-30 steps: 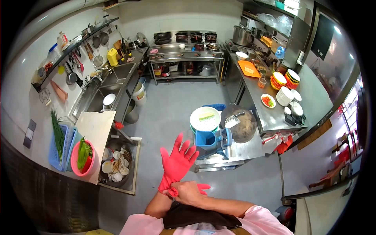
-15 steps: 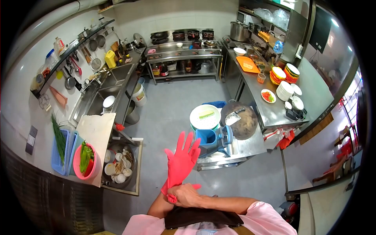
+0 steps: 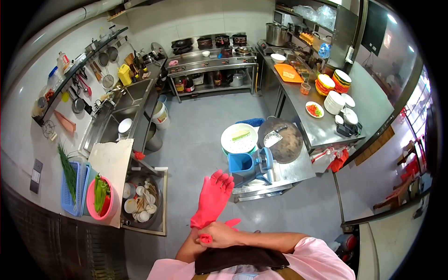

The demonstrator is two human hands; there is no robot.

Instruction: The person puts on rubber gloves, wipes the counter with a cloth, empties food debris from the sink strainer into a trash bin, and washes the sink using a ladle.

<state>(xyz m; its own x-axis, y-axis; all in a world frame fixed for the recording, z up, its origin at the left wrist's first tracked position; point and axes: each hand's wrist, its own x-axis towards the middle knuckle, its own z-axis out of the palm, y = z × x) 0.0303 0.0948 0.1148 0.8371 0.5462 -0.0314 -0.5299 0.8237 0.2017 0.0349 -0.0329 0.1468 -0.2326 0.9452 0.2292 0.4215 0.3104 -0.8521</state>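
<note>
My left hand (image 3: 214, 196) is raised over the floor in a pinkish-red rubber glove, its fingers slightly bent and nothing in them. Across the left wrist lies my bare right hand (image 3: 217, 234), closed around a second red rubber glove (image 3: 232, 223). One end of that glove pokes out at the thumb side, while red finger parts stick out beyond the knuckles. Whether the right fingers also pinch the worn glove's cuff cannot be made out. Ahead of the gloved hand stands a blue plastic slicer-like device (image 3: 242, 165) on a low metal table (image 3: 298, 168).
On the low table are a round chopping board (image 3: 289, 144) with a cleaver (image 3: 274, 137) and a white bowl (image 3: 232, 142). At left, a pink basket (image 3: 108, 210) of peppers stands beside a blue basket (image 3: 70, 200). A metal counter (image 3: 312, 126) with dishes runs along the right.
The left hand's spread fingers have bent inward, and the gloved hand sits slightly lower. My right hand stays at the left wrist. The view has shifted a little.
</note>
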